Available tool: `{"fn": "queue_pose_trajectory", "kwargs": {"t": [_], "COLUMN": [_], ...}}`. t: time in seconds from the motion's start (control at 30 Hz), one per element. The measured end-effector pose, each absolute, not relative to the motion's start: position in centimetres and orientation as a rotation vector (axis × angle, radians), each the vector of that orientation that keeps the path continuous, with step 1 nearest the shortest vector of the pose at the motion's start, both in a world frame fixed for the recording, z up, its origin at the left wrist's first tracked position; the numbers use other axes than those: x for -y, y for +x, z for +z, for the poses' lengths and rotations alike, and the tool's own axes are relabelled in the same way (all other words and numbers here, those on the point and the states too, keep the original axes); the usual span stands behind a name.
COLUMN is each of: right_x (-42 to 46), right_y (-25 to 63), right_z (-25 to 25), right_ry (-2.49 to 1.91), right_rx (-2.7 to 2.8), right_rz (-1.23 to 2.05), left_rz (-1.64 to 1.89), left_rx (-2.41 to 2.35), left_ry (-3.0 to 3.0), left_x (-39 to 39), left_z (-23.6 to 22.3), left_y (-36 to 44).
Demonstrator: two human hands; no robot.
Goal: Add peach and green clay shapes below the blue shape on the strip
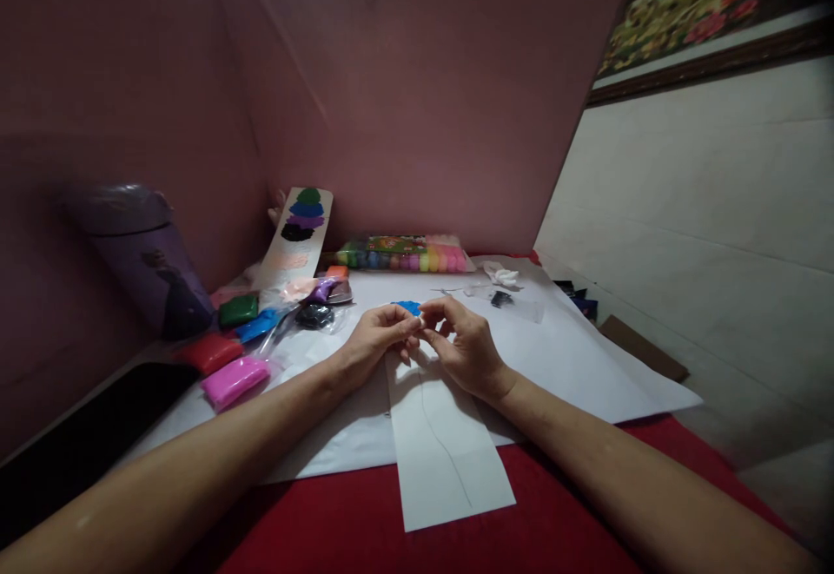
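Note:
My left hand [384, 334] and my right hand [464, 344] meet fingertip to fingertip above a white paper strip [449, 461]. Both are closed in a pinch; a tiny pale bit seems to show between the fingertips, too small to name. A thin curved line runs down the strip. Just behind my fingers a blue clay patch [408, 306] shows, partly covered by my hands. The strip's upper end is hidden under them too.
Packets of red [209, 352], pink [235, 380] and green clay [238, 310] lie left. A card with coloured clay shapes [268, 263] leans behind. Further back sit a multicoloured clay pack [410, 254] and white clay [501, 275]. A purple container [140, 261] stands left.

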State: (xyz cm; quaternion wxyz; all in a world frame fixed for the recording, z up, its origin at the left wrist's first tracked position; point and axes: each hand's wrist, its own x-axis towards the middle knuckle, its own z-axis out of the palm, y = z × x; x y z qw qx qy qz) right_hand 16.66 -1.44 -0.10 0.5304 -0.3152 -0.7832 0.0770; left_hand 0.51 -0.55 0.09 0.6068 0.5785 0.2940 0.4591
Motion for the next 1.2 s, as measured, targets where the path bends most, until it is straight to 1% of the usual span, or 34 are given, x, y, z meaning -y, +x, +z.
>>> {"fn": "queue_pose_trajectory", "kwargs": {"t": [0.27,0.47,0.6,0.73,0.83,1.03,1.2], "right_x": [1.3,1.3,0.9,0.5,0.5,0.9,1.0], "right_y": [16.7,16.8,16.9,16.8,16.8,16.7,16.8], "right_z": [0.0,0.2,-0.1,-0.4,-0.3,-0.1,-0.3], "right_ry": [-0.803,-0.825,-0.886,-0.937,-0.924,-0.875,-0.84], "right_rx": [1.921,1.828,1.805,1.708,1.681,1.82,1.911], "right_rz": [0.164,0.167,0.232,0.397,0.451,0.328,0.253], "left_rz": [1.087,1.265,1.423,1.528,1.511,1.325,1.243], "left_rx": [-0.684,-0.743,-0.846,-0.913,-0.94,-0.955,-0.856], "left_ry": [1.28,1.205,1.184,1.175,1.23,1.468,1.478], "left_x": [0.8,0.6,0.2,-0.1,0.0,0.6,0.7], "left_z": [0.4,0.3,0.0,-0.2,0.0,0.3,0.2], "left_y": [0.6,0.7,0.5,0.3,0.3,0.9,1.0]}}
